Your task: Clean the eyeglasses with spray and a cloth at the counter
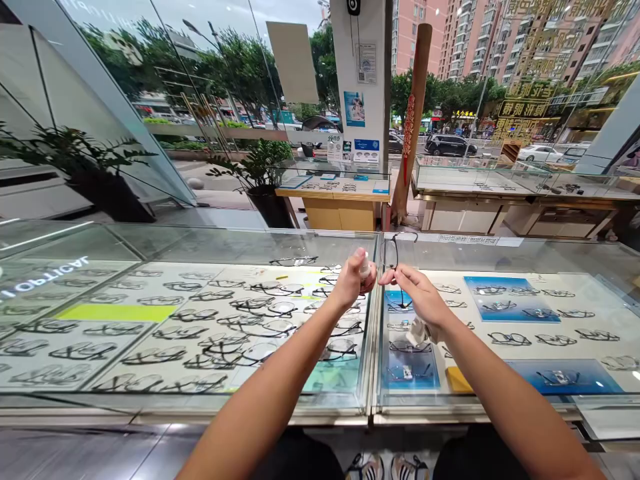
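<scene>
My left hand (351, 280) is closed around a small white bottle (365, 268), its thumb up near the top. Facing it, my right hand (419, 295) pinches a pair of dark-framed glasses (397, 252) by one side, and the frame stands up above the fingers. A crumpled pale cloth (419, 332) shows under the right palm; whether the fingers grip it or it lies on the glass, I cannot tell. Both hands are above the glass display counter (371, 373), close to the joint between two cases.
Rows of eyeglasses (273, 288) fill the left case, with a yellow-green strip (117, 313) among them. Blue display boards (510, 299) and a yellow block (458, 380) lie in the right case. Beyond are a potted plant (270, 200), a wooden post (413, 120) and further display cases (343, 217).
</scene>
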Demonstrator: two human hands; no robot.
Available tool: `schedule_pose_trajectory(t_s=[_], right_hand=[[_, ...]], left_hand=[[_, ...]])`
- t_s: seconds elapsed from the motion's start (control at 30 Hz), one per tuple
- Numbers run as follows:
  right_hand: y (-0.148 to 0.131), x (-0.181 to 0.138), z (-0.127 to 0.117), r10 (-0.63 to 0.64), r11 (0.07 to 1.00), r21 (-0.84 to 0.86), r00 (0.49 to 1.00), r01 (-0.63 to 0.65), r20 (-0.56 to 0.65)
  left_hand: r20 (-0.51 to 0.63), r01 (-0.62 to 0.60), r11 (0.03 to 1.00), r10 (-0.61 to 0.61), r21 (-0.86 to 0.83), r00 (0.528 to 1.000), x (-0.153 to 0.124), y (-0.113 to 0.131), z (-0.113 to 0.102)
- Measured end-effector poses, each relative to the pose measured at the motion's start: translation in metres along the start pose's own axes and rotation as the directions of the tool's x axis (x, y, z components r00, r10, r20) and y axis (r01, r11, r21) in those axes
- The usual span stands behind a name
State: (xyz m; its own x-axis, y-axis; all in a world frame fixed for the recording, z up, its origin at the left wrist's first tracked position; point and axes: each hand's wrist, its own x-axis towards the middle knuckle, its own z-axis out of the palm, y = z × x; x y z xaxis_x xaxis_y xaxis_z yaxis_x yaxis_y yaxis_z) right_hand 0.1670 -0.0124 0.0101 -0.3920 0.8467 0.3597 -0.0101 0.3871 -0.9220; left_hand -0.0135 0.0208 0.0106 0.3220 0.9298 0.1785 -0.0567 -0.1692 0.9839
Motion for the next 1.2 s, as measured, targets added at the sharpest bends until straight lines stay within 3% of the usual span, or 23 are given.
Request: schedule_pose_trajectory(t_s=[0.13,0.23,0.4,0.53,0.7,0.8,1.1,1.2], right_hand=[[-0.001,-0.002,0.002,0.009,0.999,0.032,0.999,-0.01,0.032],[-0.002,-0.003,0.003,0.013,0.999,0.04,0.998,-0.015,0.064],[-0.001,-0.004,0.003,0.009,1.0,0.023,0.995,-0.012,0.101],[0.004,0.0,0.0,0.009,0.996,0.091,0.999,-0.012,0.042],[0.009,0.004,-0.002,0.045,0.975,0.221,0.993,-0.021,-0.105],[0.006,0.005,0.0,0.063,0.96,0.279,0.991,-0.027,-0.119],[0.005,0.006,0.001,0.094,0.939,0.342,0.987,-0.044,-0.13],[0.007,0.008,-0.001,0.087,0.943,0.329,0.988,-0.04,-0.129]], left_hand=[[-0.206,-0.1,0.967,0.149,0.233,0.967,-0.001,-0.007,-0.001],[-0.257,-0.115,0.935,0.209,0.336,0.944,-0.003,-0.009,0.0],[-0.238,-0.127,0.923,0.223,0.364,0.945,-0.003,-0.006,0.002],[-0.244,-0.131,0.907,0.243,0.401,0.939,-0.004,-0.005,0.002],[-0.079,-0.141,0.825,0.218,0.548,0.973,-0.007,-0.004,0.005],[0.001,-0.141,0.744,0.185,0.653,0.983,-0.008,-0.003,0.006],[0.012,-0.127,0.668,0.173,0.733,0.985,-0.008,-0.005,0.011],[0.012,-0.175,0.703,0.23,0.69,0.973,-0.01,-0.003,0.013]])
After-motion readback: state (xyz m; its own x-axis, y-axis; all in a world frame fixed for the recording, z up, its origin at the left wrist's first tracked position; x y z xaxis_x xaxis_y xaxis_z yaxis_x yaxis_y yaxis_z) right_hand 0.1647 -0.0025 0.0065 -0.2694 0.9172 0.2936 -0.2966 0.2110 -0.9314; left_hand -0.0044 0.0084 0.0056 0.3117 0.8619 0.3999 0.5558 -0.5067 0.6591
